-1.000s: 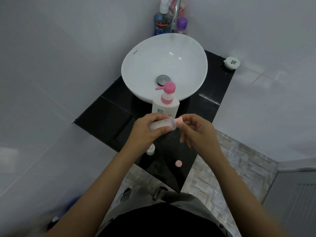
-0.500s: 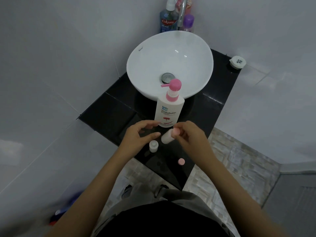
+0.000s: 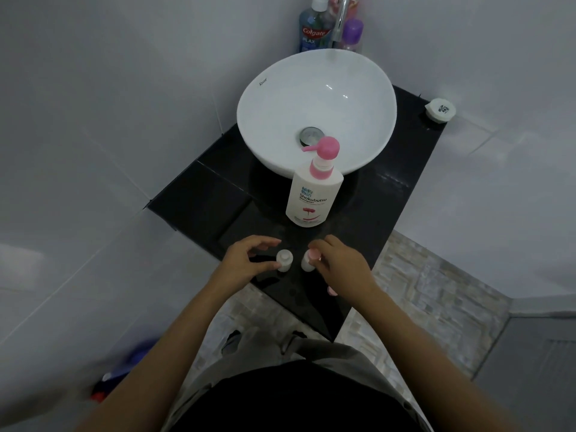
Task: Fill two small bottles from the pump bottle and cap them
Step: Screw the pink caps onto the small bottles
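Two small bottles [image 3: 284, 260], one pink-capped, one pump bottle [image 3: 313, 194], two hands [image 3: 241, 260].

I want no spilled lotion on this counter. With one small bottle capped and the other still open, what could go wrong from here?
1. The uncapped small bottle stands open beside the left hand; a clumsy grab could tip it.
2. The capped small bottle stands close beside it; the right hand could knock one into the other as it lets go.
3. The loose pink cap lies near the edge of the black counter, half hidden under the right wrist, and could get swept off.
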The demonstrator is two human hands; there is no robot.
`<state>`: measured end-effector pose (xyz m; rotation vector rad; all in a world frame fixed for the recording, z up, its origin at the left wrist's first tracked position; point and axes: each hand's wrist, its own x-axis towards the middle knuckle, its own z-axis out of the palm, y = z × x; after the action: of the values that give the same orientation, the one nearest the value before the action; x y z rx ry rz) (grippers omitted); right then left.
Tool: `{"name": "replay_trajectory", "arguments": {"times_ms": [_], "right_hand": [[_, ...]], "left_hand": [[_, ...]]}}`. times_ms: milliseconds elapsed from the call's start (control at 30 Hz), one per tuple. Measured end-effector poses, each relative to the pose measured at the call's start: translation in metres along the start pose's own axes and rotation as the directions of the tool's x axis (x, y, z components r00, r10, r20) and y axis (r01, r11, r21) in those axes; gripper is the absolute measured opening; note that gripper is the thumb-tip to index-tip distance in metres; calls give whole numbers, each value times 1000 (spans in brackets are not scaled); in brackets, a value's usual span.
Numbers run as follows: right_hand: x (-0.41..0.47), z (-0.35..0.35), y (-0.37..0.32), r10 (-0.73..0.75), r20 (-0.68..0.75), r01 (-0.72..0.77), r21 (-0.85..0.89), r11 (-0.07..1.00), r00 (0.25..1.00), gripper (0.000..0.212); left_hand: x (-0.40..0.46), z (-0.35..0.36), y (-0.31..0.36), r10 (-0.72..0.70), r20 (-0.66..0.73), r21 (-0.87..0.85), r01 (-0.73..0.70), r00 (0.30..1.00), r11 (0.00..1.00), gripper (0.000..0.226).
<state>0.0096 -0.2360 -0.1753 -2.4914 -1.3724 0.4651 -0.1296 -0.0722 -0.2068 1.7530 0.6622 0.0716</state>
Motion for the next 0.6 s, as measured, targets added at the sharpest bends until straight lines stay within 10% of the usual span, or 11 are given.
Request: {"name": "replay_trajectory", "arguments": {"times_ms": [600], "right_hand": [[-36, 2, 30, 256, 45, -260, 127, 957, 966, 40]], "left_hand": [[13, 14, -3, 12, 46, 39, -14, 999, 999, 36]]}}
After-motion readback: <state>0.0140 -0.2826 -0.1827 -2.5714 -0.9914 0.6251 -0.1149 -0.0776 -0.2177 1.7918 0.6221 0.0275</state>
